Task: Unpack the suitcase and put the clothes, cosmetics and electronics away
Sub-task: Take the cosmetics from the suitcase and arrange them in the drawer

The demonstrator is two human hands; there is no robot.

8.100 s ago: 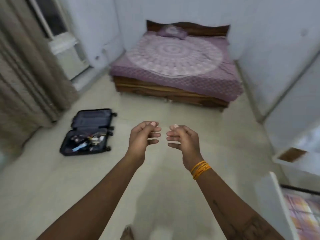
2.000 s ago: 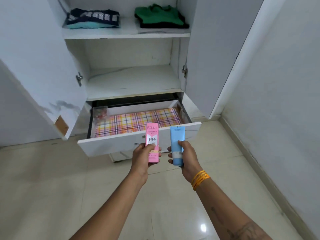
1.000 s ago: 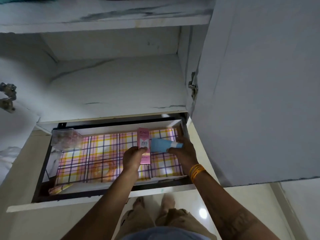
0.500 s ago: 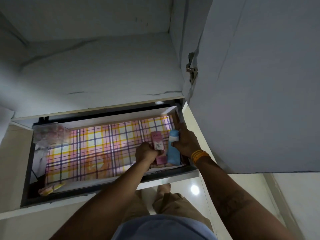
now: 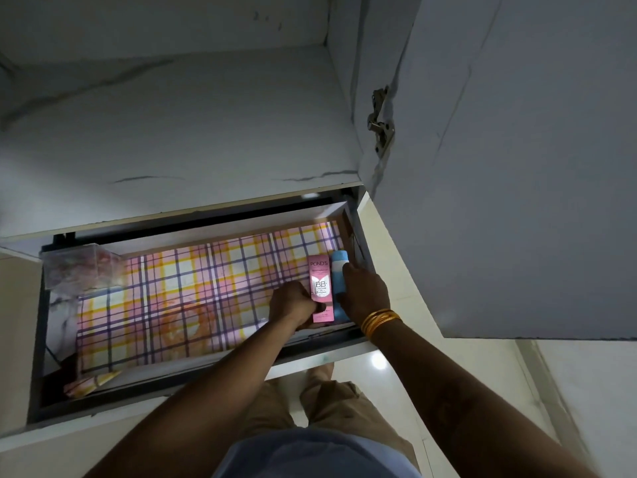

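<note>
A pink BB cream box (image 5: 321,288) and a blue tube (image 5: 339,270) lie side by side at the right end of the open drawer (image 5: 193,381), on its checked liner (image 5: 193,291). My left hand (image 5: 293,305) grips the lower end of the pink box, fingers curled round it. My right hand (image 5: 363,294) holds the blue tube against the drawer's right wall, covering its lower half. The suitcase is out of view.
A clear plastic box (image 5: 77,270) sits in the drawer's back left corner. A folded checked scrap (image 5: 91,384) lies at the front left. The wardrobe's white shelf (image 5: 172,132) is above the drawer, and the open door (image 5: 517,167) hangs to the right. My feet stand under the drawer.
Both hands have lowered the pink box and blue tube into the drawer's right end and laid them flat side by side. The view has tilted further down.
</note>
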